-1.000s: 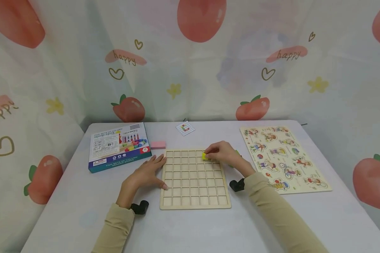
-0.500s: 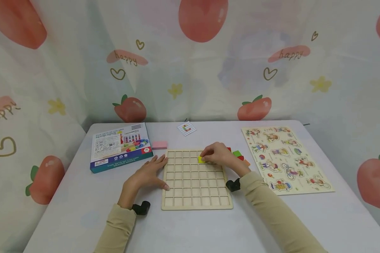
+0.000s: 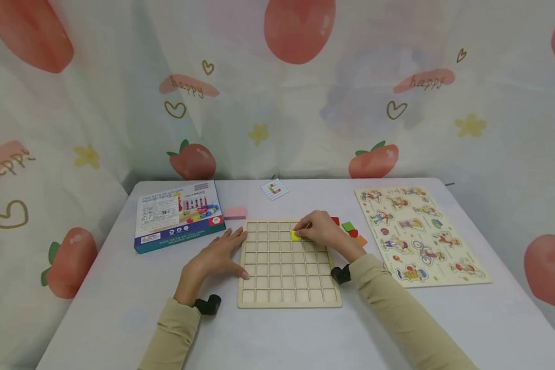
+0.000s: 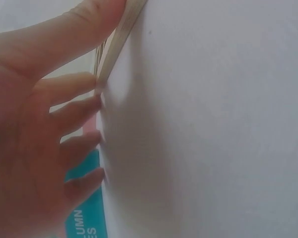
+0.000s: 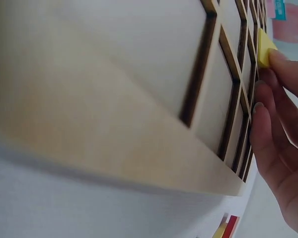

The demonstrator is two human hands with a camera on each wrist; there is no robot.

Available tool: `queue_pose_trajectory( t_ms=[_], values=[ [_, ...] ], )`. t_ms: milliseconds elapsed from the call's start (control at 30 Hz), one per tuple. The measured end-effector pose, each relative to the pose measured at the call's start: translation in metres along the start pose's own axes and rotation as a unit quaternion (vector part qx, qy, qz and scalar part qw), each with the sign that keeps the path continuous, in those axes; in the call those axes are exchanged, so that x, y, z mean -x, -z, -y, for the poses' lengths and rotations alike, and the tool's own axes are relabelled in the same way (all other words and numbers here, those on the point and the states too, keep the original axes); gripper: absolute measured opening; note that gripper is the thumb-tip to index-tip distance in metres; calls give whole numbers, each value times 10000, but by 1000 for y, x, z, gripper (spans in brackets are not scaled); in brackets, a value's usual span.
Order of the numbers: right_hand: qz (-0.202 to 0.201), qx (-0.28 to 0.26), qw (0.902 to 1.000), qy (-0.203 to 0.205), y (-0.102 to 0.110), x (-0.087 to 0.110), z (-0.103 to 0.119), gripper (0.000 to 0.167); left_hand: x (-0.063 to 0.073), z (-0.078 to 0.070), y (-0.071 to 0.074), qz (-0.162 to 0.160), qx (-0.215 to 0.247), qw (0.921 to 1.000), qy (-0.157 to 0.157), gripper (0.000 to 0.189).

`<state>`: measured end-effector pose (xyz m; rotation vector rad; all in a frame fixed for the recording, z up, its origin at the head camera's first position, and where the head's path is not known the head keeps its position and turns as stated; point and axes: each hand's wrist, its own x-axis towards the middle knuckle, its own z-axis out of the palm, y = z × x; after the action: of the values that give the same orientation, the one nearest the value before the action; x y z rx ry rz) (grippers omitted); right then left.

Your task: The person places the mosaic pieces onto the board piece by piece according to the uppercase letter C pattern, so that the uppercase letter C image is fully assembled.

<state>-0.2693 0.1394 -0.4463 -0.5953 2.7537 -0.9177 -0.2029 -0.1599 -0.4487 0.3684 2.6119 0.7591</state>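
A wooden grid board (image 3: 275, 283) lies flat on the white table. My right hand (image 3: 321, 228) pinches a yellow square tile (image 3: 296, 235) over the far part of the grid. In the right wrist view the yellow tile (image 5: 263, 48) stands tilted against the grid ribs, between thumb and fingers. Whether it touches the bottom of a square is hidden. My left hand (image 3: 216, 256) lies along the board's left side, fingers spread. In the left wrist view its thumb (image 4: 82, 27) rests on the board's edge (image 4: 120, 42).
Red, green and orange tiles (image 3: 348, 226) lie right of the board, partly behind my right hand. A puzzle board with pictures (image 3: 418, 234) is farther right. At the back left are a boxed bead set (image 3: 180, 216) and a pink block (image 3: 235, 213). A small pattern card (image 3: 275, 189) lies behind.
My right hand has shifted left over the grid with the yellow tile and come down slightly. Several coloured tiles beside it have come into view. The left hand keeps its place on the board.
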Motion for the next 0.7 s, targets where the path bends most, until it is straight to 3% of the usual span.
queue_pose_trajectory(
  t_ms=[400, 700],
  values=[
    [142, 17, 9998, 162, 3, 2, -2, 11, 1, -3, -1, -6, 38, 10000, 83, 110],
    [-78, -34, 9998, 200, 14, 9, -9, 14, 0, -4, -1, 28, -56, 9999, 101, 111]
  ],
)
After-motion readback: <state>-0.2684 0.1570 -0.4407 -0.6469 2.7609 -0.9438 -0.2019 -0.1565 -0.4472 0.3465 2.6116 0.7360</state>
